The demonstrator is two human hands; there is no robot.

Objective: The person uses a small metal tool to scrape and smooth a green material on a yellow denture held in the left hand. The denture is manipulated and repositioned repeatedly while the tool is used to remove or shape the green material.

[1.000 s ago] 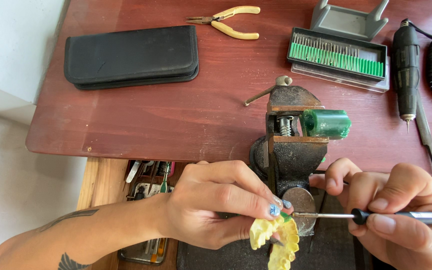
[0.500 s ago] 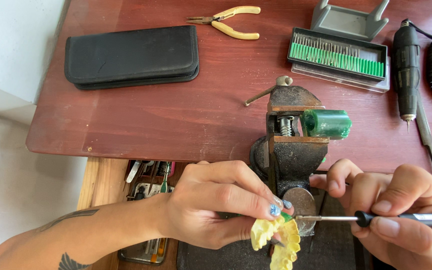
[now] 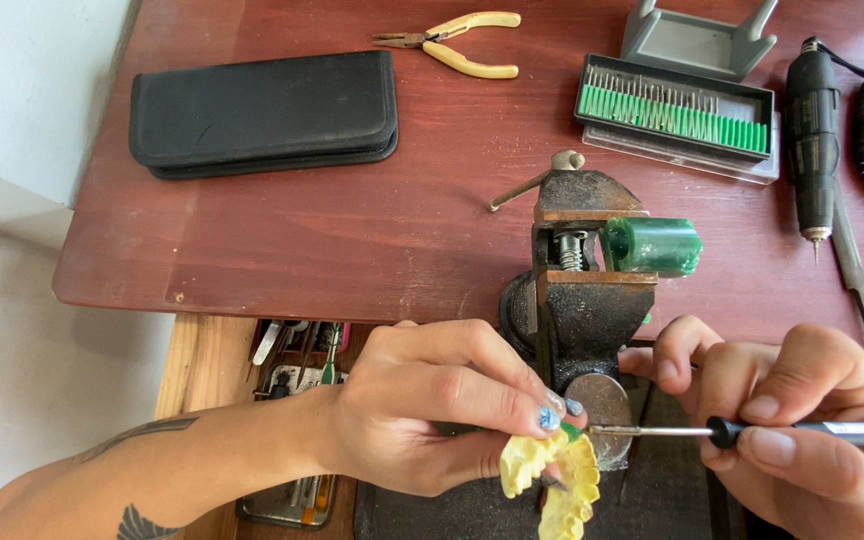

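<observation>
thin metal tip of black-handled tool [image 3: 652,431], gripped in right hand [image 3: 802,430], lying level, pointing left at yellow dental cast [image 3: 557,475] pinched in left hand [image 3: 432,420].

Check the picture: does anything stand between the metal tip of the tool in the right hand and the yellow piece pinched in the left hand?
Nothing visible does. The tool's metal tip reaches the yellow piece beside the left hand's fingertips.
</observation>
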